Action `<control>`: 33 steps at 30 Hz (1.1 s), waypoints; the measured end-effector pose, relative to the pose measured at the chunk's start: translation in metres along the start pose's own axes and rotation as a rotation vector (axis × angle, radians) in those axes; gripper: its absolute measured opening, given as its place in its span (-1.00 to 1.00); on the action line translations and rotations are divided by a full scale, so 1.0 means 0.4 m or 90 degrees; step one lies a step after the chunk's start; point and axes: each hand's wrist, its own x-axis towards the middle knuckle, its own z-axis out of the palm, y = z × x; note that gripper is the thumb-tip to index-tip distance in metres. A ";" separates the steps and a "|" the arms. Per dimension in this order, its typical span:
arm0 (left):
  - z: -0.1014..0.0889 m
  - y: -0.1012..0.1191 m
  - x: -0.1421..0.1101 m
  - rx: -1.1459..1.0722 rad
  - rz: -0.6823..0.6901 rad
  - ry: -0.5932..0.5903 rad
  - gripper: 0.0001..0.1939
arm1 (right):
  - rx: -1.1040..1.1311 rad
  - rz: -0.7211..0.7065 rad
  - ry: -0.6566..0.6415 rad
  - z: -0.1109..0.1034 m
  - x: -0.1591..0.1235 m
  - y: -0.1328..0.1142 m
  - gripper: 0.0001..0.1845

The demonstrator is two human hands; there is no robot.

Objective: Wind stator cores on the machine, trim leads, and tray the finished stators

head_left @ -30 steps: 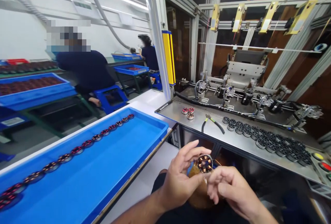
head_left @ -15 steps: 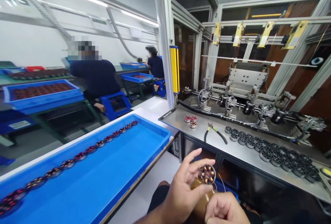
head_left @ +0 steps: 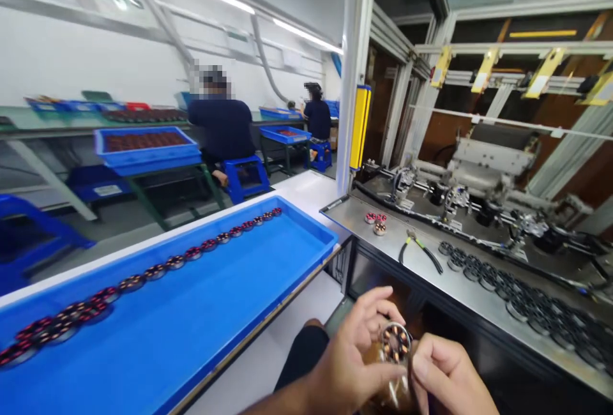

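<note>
A ring-shaped motor stator with copper windings [head_left: 395,343] is gripped by its rim between the thumb and fingers of my left hand [head_left: 352,354]. Its round face is turned toward me. My right hand [head_left: 445,373] is closed in a pinch right beside the stator's right edge; what lies between those fingertips is too small or hidden to make out. Below the stator, a shiny, brownish, see-through area shows between my hands, blurred. On the metal bench ahead lie cutting pliers with green and black handles [head_left: 419,251] and three wound stators [head_left: 379,228].
A long blue tray [head_left: 211,313] at left holds a row of wound stators [head_left: 154,272] along its far side. Many black stator cores [head_left: 522,303] line the metal bench at right, before a winding machine [head_left: 498,166]. Two people sit at benches behind.
The view has swung left, so the surroundings sit farther right. My right hand has come up from below the stator to its right edge. My left hand keeps hold of the stator.
</note>
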 end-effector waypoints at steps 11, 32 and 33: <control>-0.019 0.021 0.006 0.042 -0.066 -0.023 -0.44 | -0.110 -0.060 0.105 -0.034 -0.055 -0.023 -0.65; 0.034 -0.002 0.039 -0.168 -0.247 -0.043 -0.32 | -0.044 -0.228 0.261 0.009 -0.049 0.035 -0.69; 0.036 -0.009 0.038 -0.159 -0.236 -0.029 -0.32 | -0.060 -0.227 0.259 0.009 -0.050 0.043 -0.68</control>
